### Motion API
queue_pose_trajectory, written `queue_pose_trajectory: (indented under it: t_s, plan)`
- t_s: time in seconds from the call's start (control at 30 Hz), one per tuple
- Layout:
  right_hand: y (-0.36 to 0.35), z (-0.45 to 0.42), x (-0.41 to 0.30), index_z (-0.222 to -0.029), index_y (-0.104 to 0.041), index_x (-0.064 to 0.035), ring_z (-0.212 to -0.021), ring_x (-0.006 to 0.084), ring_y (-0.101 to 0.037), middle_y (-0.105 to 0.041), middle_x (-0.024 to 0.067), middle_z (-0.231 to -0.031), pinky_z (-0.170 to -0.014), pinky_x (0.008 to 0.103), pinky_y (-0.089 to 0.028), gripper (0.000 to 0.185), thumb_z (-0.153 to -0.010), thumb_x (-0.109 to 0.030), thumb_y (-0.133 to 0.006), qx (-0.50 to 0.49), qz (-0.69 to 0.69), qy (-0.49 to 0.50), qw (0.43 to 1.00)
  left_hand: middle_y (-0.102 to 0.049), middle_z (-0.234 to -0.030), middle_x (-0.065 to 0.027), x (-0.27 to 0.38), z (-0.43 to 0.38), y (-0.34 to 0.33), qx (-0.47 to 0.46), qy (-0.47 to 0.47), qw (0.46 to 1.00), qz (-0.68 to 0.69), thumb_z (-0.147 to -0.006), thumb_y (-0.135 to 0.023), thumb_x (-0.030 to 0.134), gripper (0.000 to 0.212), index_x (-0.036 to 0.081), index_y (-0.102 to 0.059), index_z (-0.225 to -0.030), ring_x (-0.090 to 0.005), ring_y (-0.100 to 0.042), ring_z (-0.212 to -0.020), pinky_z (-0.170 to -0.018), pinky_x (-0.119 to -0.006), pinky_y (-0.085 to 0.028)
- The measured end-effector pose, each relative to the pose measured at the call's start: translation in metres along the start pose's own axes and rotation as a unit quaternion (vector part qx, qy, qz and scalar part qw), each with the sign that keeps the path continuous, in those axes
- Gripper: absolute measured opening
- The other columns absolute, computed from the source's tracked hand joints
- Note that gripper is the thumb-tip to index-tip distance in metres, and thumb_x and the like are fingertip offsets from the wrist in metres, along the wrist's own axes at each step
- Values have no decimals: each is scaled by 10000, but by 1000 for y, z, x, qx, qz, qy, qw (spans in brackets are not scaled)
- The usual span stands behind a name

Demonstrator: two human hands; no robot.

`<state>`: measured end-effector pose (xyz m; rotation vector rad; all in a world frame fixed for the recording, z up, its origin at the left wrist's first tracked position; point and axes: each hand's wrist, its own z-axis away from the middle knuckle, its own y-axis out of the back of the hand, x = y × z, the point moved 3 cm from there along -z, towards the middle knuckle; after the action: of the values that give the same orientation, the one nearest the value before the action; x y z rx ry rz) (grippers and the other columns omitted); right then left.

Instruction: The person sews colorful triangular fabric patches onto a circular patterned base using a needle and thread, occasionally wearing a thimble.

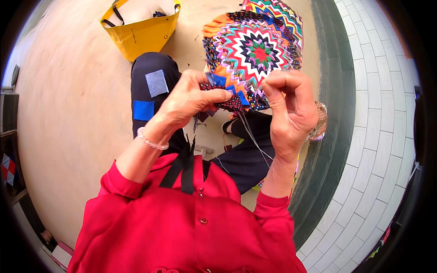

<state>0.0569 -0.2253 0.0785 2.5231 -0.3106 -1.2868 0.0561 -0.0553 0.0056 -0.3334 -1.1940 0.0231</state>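
Observation:
A round patchwork piece (260,52), made of folded fabric points in zigzag rings around a red and green centre, spreads out before me. My left hand (194,95) pinches its near left edge, thumb on top of the blue and dotted cloth points. Over the piece's near right side, my right hand (290,105) has thumb and forefinger drawn together. Whether a needle or thread sits between them is too small to tell. Grey threads (251,133) hang from under the near edge and trail across my dark trouser leg.
A light blue fabric square (157,83) and a bright blue one (143,110) lie on my left thigh. A yellow bag (145,37) stands open on the floor ahead. Another zigzag patchwork (285,12) lies behind the round piece. Dark green edging (336,85) and pale tiles (372,112) run along the right.

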Motion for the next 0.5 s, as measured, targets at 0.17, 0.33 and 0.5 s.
queue_pose_trajectory:
  t_s: [0.17,0.33,0.5]
  plan:
    - [19,56,-14,-918,-594,39,-658,90,-572,-633,89,-803,-582,200,-450,78,-887,-7,-649,-23,-215,-199,956,-633,-676,30,29,7,-6,-59,-45,997,-9,-806,-753,113,117,8,-740,-857,-17,-514,-568,-515,-187,-400]
    - [-6,99,-2,-1078,-533,68,-771,124,-603,-622,116,-914,-632,218,-465,376,-871,-183,-722,54,-378,-418,825,-672,-773,-1,20,15,-13,-28,3,999,34,-815,-737,73,143,-37,-715,-905,-39,-587,-695,-628,-205,-487]
    - [-23,97,-15,-1263,-437,26,-932,219,-597,-578,111,-1130,-728,291,-460,696,-811,-396,-758,119,-450,-486,740,-702,-797,-52,17,31,-17,-12,15,1000,-16,-791,-742,3,156,-19,-720,-944,-100,-658,-735,-633,-256,-529]
